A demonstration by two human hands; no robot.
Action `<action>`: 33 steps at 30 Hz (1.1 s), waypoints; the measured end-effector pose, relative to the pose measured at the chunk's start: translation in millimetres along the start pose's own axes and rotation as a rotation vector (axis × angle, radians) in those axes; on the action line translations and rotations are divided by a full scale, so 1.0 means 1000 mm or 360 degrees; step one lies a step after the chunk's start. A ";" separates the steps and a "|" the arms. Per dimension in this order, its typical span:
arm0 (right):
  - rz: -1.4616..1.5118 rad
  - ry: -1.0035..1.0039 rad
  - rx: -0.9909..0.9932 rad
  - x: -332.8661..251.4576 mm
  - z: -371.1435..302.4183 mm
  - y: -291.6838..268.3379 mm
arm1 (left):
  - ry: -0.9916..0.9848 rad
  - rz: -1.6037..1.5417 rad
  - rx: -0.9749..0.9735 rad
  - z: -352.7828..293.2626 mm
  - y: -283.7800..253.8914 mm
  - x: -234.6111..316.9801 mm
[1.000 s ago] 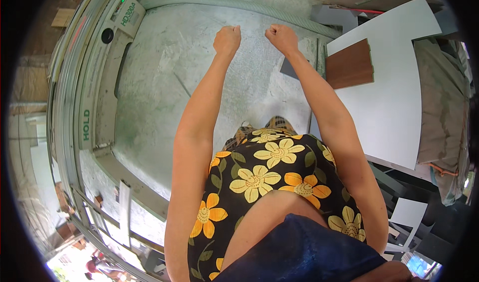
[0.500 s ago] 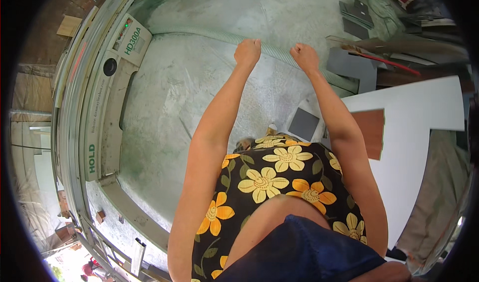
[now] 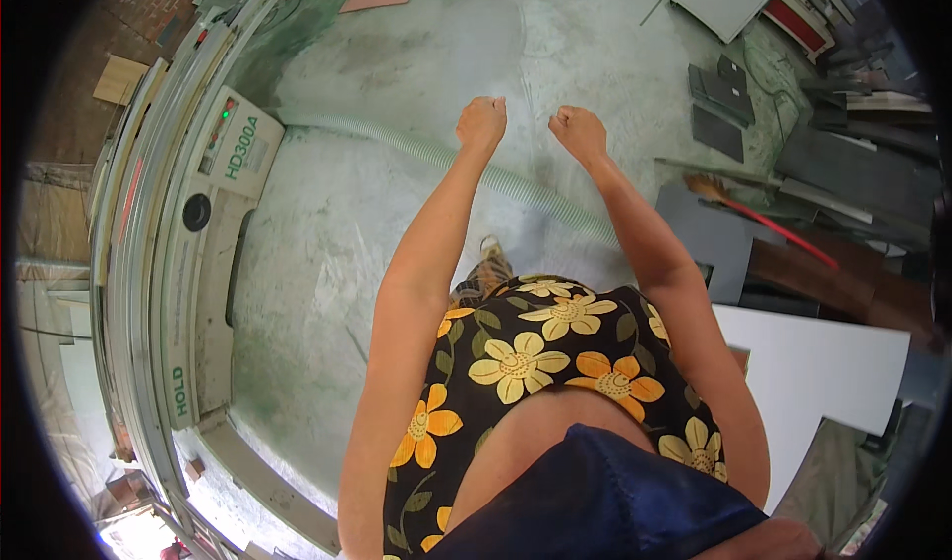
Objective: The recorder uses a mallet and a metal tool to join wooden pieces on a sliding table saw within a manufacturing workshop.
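Note:
Both arms reach out in front of my body at about the same height. My left hand [image 3: 481, 124] is curled into a fist, and nothing sticks out of it. A short gap to its right separates it from my right hand [image 3: 578, 134], also closed in a fist with nothing visible in it. A pale ribbed hose [image 3: 416, 149] lies on the floor below the hands and passes behind my right forearm. Neither fist touches any object. One shoe [image 3: 491, 247] shows beneath the flowered top [image 3: 521, 362].
A long machine [image 3: 213, 233] with rails runs along the left. To the right are a white board [image 3: 823, 372], a grey board [image 3: 709, 238], a red-handled brush [image 3: 773, 225] and dark panels [image 3: 719, 114]. A white cabinet [image 3: 724, 0] stands at the far right.
My view has moved forward: the hose and the white board now sit lower, and the far cabinet shows more. A shoe has come into view. Both fists stay closed and raised.

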State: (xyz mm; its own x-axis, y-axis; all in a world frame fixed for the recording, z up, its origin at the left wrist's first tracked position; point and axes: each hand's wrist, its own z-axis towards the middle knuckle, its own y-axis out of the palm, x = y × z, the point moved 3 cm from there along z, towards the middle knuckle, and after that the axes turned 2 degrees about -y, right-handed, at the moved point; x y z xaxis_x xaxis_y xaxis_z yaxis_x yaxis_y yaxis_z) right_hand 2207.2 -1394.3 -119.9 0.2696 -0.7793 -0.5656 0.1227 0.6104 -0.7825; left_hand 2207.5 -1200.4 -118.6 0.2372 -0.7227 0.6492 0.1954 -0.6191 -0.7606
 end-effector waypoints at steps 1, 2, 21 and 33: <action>-0.0006 -0.0002 0.0001 0.008 0.027 0.001 | 0.0002 -0.0006 0.0000 0.031 0.004 0.009; 0.0010 0.0039 -0.0001 0.017 0.053 0.003 | -0.0008 -0.0002 -0.0012 0.061 0.009 0.019; -0.0099 -0.0064 -0.0170 0.210 0.553 0.056 | -0.0181 -0.0037 0.0020 0.534 0.158 0.177; -0.0062 -0.0050 -0.0283 0.307 0.823 0.080 | -0.0267 -0.0029 -0.0090 0.801 0.254 0.263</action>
State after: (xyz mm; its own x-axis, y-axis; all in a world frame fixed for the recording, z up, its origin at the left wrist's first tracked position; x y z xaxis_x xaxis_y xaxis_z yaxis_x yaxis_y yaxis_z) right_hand 3086.2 -1468.3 -142.4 0.2978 -0.7956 -0.5276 -0.0366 0.5427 -0.8391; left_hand 3081.3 -1301.7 -146.1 0.3905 -0.6528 0.6491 0.1486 -0.6512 -0.7442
